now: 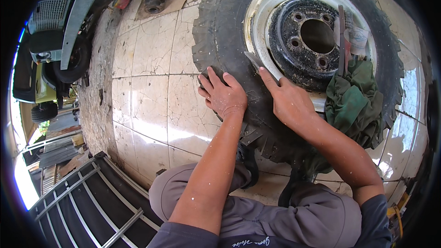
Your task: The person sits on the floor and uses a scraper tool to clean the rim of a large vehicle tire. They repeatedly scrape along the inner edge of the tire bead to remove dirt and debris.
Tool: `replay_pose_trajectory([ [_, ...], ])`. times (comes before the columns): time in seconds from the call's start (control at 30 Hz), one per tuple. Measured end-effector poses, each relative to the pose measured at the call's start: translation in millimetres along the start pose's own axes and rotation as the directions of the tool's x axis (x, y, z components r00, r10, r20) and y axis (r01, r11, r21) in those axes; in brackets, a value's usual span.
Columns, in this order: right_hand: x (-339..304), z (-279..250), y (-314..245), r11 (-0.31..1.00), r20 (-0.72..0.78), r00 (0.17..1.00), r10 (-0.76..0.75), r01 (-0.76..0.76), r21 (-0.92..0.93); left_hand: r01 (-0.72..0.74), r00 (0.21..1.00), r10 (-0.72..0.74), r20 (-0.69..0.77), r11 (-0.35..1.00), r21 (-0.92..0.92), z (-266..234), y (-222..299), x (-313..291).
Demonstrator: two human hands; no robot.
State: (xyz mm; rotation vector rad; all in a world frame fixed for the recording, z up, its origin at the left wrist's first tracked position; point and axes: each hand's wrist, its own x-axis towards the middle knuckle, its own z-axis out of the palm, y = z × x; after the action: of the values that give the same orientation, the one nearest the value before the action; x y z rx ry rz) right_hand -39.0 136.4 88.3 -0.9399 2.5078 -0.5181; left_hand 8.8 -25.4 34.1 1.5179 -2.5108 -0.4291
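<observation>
A large black knobby tyre (220, 27) on a white steel rim (262, 14) lies flat on the tiled floor. My left hand (223, 94) rests flat on the tyre's sidewall, fingers spread, holding nothing. My right hand (287, 101) grips a thin metal blade (253, 59), index finger stretched along it, with the tip pressed where the sidewall meets the rim. The black hub (298, 41) with several bolt holes sits in the rim's middle.
A green rag (356, 103) lies over the rim's right side, beside a flat metal bar (342, 36) and a clear plastic cup (358, 36). Cracked cream floor tiles (151, 105) spread left. A metal grate (87, 197) is lower left, a vehicle (55, 23) upper left.
</observation>
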Motion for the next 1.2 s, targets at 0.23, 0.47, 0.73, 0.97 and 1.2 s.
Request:
replay_pose_trajectory([
  [0.23,-1.3,-5.4,-5.6,0.999,-0.028,0.999,-0.043,0.042,-0.034,0.012,1.0,-0.012,0.011,1.0,0.003,-2.6,-0.1,1.0],
  [0.47,-2.7,-5.2,1.8,0.999,-0.041,0.999,-0.013,0.011,-0.047,0.011,1.0,-0.011,0.01,1.0,-0.003,-1.4,0.1,0.2],
  [0.73,-0.3,-11.1,-4.4,0.998,0.002,0.998,-0.062,0.062,0.017,0.015,1.0,-0.015,0.015,1.0,-0.019,-4.3,0.2,0.5],
  [0.97,-1.5,-6.6,-0.2,0.999,-0.009,0.999,-0.032,0.032,0.0,0.04,0.995,-0.036,0.088,0.998,-0.039,-8.9,4.8,-0.8],
  [1.2,0.1,-4.0,0.6,1.0,-0.016,1.0,-0.017,0.017,-0.019,0.007,1.0,-0.007,0.016,1.0,-0.013,-3.2,2.1,-0.6],
])
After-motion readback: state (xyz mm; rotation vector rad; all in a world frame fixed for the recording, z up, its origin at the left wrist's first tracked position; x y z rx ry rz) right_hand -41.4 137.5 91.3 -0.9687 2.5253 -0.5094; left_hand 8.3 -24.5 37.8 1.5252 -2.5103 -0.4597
